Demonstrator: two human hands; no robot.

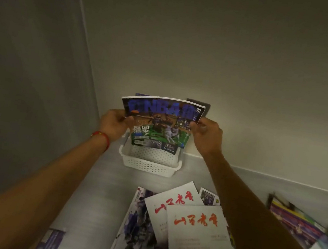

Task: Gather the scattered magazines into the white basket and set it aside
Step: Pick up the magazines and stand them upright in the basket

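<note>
A white perforated basket stands on the grey surface against the far wall. Upright over it is a basketball magazine with a blue title, its lower edge inside the basket. My left hand grips its left edge and my right hand grips its right edge. Behind it more magazines stand, partly hidden. Near me lie two white magazines with red script, overlapping a dark sports magazine.
A pile of colourful magazines lies at the right edge. Another magazine shows at the bottom left. A grey panel rises on the left and a pale wall runs behind the basket.
</note>
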